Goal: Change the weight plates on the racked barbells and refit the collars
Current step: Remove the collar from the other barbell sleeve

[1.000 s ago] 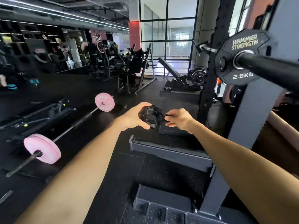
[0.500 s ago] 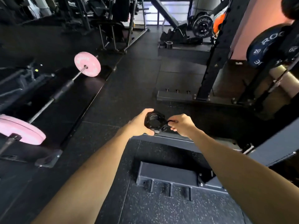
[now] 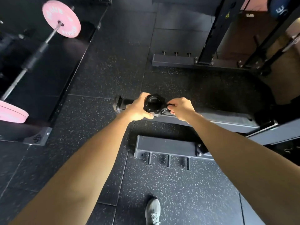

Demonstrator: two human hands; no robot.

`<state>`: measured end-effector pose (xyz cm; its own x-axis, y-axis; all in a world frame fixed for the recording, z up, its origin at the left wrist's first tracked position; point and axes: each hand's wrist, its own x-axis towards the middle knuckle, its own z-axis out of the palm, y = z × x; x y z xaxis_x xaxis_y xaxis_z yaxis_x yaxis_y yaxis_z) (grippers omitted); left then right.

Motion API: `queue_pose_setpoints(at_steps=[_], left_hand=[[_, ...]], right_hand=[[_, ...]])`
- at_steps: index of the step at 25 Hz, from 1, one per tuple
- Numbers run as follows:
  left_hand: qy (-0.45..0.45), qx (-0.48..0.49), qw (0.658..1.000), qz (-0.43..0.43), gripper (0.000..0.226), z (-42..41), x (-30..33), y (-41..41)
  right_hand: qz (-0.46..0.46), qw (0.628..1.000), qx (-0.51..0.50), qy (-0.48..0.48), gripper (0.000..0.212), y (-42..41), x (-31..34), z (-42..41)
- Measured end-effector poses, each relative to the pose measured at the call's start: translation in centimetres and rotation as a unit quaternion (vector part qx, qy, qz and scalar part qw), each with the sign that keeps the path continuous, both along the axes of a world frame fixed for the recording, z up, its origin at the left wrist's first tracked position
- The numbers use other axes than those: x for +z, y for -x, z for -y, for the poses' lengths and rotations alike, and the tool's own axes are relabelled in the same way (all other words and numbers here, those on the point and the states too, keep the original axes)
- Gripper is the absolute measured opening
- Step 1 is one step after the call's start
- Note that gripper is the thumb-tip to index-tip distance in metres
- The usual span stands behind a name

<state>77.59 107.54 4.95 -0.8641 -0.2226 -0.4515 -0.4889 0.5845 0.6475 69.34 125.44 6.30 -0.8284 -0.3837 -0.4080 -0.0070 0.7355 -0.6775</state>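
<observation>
At the far left of the speckled rubber floor [image 3: 103, 73], a barbell [image 3: 30, 62] lies on a dark platform with a pink plate [image 3: 61, 18] on its far end and a second pink plate [image 3: 11, 112] on its near end at the left edge of view. Toward the middle, held out above the floor, the left hand [image 3: 138, 109] grips the black collar [image 3: 154, 104], fingers and thumb curled round its left side. The collar's round opening faces up toward the camera. Just to its right, the right hand [image 3: 181, 108] pinches the collar's lever [image 3: 165, 108] between thumb and bent fingers. Below the hands lies a dark rack base beam [image 3: 227, 119], and nearer is a foot piece with three short pegs [image 3: 168, 160]. A grey shoe [image 3: 152, 210] stands at the bottom edge. At the upper right rises a black rack upright [image 3: 214, 30], with part of a blue plate [image 3: 279, 10] in the corner.
</observation>
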Motion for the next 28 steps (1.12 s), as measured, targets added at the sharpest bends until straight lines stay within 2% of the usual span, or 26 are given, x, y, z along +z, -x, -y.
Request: queue_pose_setpoints(at_steps=[7,11,16,20,23,28], left_hand=[[0.052,0.001,0.998,0.019,0.093,-0.6,-0.1,0.1],[0.045,0.031,0.998,0.008,0.117,-0.9,1.5,-1.3],[0.144,0.062,0.986,-0.063,0.092,-2.0,7.8,-4.9],[0.156,0.076,0.980,-0.093,0.071,-4.0,13.4,-9.5],[0.160,0.097,0.974,-0.127,0.068,-7.0,17.8,-14.8],[0.116,0.135,0.970,-0.164,0.073,-13.2,23.8,-24.1]], right_hand=[[0.018,1.000,-0.004,-0.006,0.023,0.3,-0.2,0.0],[-0.041,0.998,0.033,-0.043,0.055,-1.0,1.4,-0.8],[-0.151,0.985,0.065,-0.061,0.061,-3.6,7.2,-2.1],[-0.203,0.970,0.118,-0.066,0.064,-7.4,13.1,-3.8],[-0.245,0.956,0.150,-0.058,0.067,-11.6,17.5,-6.4],[-0.301,0.932,0.196,-0.045,0.071,-19.3,23.6,-12.4]])
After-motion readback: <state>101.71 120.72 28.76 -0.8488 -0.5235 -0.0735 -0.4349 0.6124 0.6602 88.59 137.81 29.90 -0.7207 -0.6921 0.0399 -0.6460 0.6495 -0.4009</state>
